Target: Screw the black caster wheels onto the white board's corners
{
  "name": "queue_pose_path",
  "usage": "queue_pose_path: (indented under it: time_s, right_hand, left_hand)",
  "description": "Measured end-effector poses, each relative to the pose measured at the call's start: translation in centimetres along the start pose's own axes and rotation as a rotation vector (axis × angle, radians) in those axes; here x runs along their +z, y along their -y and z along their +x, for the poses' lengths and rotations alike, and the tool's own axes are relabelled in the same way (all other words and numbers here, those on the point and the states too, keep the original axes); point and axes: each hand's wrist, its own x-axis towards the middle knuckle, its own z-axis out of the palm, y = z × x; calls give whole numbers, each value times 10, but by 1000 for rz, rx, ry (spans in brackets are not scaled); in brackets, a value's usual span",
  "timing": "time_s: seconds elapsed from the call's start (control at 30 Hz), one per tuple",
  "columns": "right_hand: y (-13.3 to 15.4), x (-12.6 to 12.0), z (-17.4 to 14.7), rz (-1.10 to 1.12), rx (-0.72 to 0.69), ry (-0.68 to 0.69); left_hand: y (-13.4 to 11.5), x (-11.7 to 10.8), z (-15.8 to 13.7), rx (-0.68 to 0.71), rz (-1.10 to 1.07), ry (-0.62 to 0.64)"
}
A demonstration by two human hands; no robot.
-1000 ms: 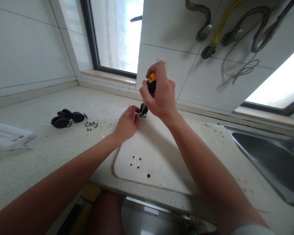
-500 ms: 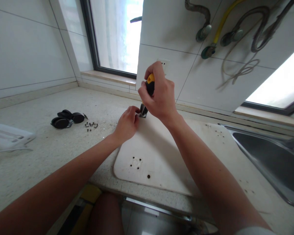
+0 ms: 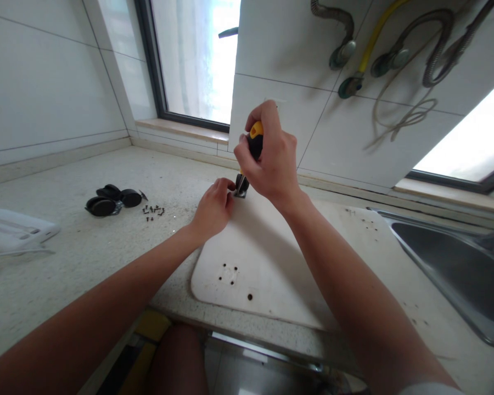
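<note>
My right hand [image 3: 269, 156] is wrapped round the yellow and black handle of a screwdriver [image 3: 255, 142]. The shaft slants down to the metal plate of a caster wheel [image 3: 241, 185] at the far left corner of a white board [image 3: 271, 263]. Beside that caster, my left hand [image 3: 216, 206] rests with its fingers bent together against the plate; its fingertips are partly hidden, and I cannot make out whether a screw is between them. Several screw holes mark the board's near left corner.
Loose black casters [image 3: 111, 198] lie on the speckled counter [image 3: 119, 164] to the left, next to several small screws [image 3: 153, 211]. A white plastic device [image 3: 18, 230] with a cable is at the far left. To the right is a steel sink [image 3: 456, 263]; hoses [image 3: 372, 44] hang on the wall.
My right hand and the screwdriver handle have shifted slightly to the right, and the wrist has turned a little. My left hand and the caster stay in place.
</note>
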Motion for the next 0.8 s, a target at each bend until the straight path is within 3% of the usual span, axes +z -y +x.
queue_pose_path:
  time_s: [0.8]
  right_hand:
    - [1,-1,0,-57,53,53]
  left_hand:
    - [-4,-3,1,-42,15,20]
